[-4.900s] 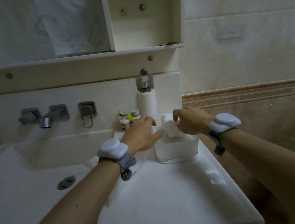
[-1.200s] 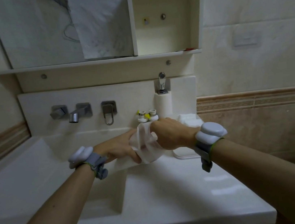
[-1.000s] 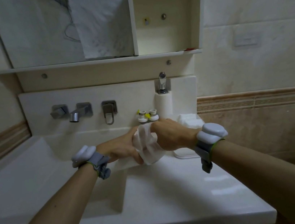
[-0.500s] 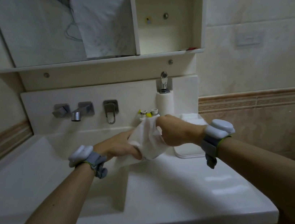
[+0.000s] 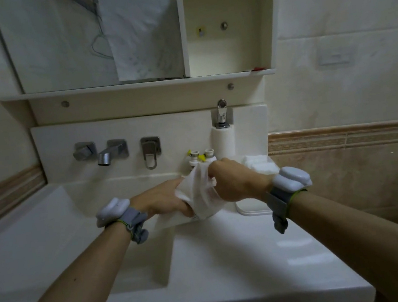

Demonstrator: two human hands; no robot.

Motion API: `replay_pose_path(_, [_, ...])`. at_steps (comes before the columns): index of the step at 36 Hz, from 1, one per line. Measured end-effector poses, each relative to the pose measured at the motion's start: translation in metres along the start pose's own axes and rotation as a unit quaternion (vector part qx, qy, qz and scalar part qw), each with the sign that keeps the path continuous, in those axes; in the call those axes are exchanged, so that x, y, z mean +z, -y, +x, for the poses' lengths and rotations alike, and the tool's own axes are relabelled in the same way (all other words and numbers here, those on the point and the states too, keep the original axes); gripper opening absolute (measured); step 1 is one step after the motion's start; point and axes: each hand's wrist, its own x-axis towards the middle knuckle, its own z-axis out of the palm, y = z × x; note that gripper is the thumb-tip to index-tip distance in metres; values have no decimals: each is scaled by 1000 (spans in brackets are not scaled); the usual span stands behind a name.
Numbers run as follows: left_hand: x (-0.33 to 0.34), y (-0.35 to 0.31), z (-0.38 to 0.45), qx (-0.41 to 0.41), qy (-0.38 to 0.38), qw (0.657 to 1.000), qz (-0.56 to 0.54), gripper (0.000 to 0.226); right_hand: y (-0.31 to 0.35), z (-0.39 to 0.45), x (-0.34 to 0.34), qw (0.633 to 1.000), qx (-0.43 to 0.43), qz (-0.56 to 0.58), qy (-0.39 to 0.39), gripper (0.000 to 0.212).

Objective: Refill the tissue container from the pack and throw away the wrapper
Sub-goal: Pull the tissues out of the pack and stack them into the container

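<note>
Left hand (image 5: 160, 202) and right hand (image 5: 235, 180) are both clenched on the wrapper (image 5: 200, 196), which is held between them above the table (image 5: 234, 261). Since about five seconds ago both hands have been taken off the container (image 5: 259, 168), now just behind the right hand and seen full of tissues. Over the last second the wrapper has been scrunched tighter. Refill judged done; only binning is left. No bin is in view.

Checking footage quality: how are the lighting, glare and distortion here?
Head view: dim overall, soft glare patches on the counter, wide-angle bending at the edges; both hands and the wrapper stay reasonably sharp.
</note>
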Motion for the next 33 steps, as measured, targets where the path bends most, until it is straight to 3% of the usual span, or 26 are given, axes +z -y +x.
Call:
replay_pose_path(12, [-4,7,2,-28,-38,999,-8,58,-23,-5,-17,993,-18,105,-42,13])
replay_pose_path(18, [-2,2,3,-32,-58,998,-9,47,-36,-10,-22,986,-14,137,-93,18])
replay_pose_path(23, [-4,-3,1,-36,-65,997,4,49,-41,-10,-21,980,14,119,-161,42])
replay_pose_path(26, [-6,-2,-2,-45,-68,997,11,49,-46,-9,-20,976,27,118,-184,34])
replay_pose_path(30, [-8,1,-3,-64,-78,995,24,48,-51,-9,-18,974,47,135,-177,41])
replay_pose_path(33, [-8,2,-3,-81,-85,992,38,46,-54,-8,-20,965,80,149,-200,29])
